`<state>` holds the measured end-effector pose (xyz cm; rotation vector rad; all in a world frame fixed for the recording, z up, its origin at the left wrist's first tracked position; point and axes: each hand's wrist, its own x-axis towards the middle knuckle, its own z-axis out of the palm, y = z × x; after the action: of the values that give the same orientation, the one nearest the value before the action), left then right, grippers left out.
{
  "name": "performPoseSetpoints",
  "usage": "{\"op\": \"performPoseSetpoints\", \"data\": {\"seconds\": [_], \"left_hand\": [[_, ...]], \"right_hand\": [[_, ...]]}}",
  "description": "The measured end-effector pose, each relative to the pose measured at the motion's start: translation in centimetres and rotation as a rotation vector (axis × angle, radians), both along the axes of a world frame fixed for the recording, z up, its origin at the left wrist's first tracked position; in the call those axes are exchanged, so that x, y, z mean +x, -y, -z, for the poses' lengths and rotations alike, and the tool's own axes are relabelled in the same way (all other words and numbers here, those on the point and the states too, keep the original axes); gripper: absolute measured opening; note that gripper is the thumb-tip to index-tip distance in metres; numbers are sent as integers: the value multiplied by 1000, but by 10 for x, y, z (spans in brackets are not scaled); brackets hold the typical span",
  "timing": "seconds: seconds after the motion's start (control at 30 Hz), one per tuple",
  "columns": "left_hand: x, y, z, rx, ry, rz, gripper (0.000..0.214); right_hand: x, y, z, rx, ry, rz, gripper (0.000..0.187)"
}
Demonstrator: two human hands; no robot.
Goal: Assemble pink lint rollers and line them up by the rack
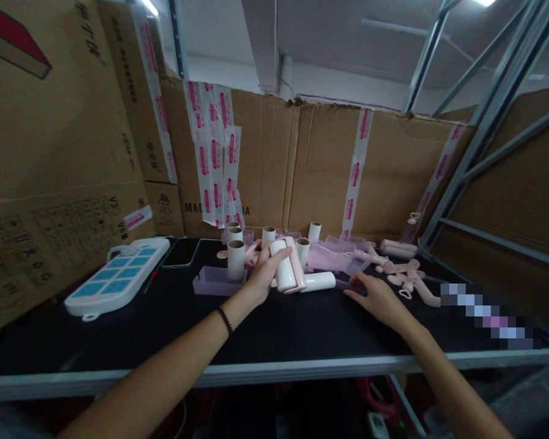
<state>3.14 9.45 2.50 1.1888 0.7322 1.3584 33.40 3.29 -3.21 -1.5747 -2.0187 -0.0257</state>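
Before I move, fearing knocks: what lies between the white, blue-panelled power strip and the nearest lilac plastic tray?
The head view shows a thin, partly red item beside the power strip, and a flat black phone farther back.

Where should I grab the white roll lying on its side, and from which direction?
Probably the white roll near its right end, from the right: it lies sideways, that end exposed towards the right hand; the left hand holds a pink-and-white piece before its other end.
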Motion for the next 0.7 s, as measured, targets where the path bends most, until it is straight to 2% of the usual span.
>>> {"op": "performPoseSetpoints", "data": {"seconds": [0.1,0.3,0.47,0.57,0.7], "left_hand": [[3,4,2,-19,-57,33,47],[8,7,10,7,-139,130,47],[7,1,17,64,-195,163,41],[7,2,17,65,-166,179,43],[7,7,12,6,-61,233,48]], "right_hand": [[-7,12,-3,1,-150,4,25],[-26,27,-10,172,-312,130,31],[-26,32,-13,311,-478,219,33],[-24,32,-12,353,-740,163,34],[-34,33,-10,282,-1122,-33,33]]}}
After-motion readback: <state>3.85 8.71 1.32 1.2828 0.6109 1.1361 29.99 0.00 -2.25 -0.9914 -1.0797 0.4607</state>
